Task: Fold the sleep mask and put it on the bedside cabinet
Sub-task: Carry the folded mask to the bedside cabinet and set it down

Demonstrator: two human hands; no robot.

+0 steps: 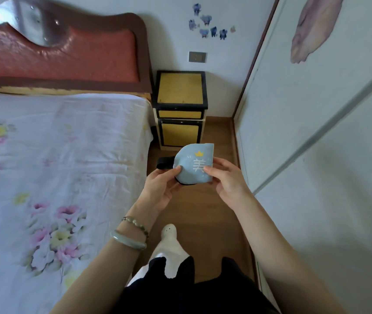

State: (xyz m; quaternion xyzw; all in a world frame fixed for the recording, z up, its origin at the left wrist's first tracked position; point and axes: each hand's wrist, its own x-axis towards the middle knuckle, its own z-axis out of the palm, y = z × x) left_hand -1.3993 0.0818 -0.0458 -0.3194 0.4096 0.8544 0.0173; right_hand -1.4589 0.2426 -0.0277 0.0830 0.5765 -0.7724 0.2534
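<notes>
**Mask folded, held between both hands**

Already folded in half, the pale blue sleep mask sat pinched between my left hand and right hand, thumbs pressed on its front. Its black strap stuck out beyond my left fingers. Past my hands stood the bedside cabinet; the bed lay left of them.

Mask: lower left edge covered by left thumb; lower right corner covered by right fingers. Strap: partly hidden behind mask, left of the thumb. Printed character: cut short at fold.
</notes>
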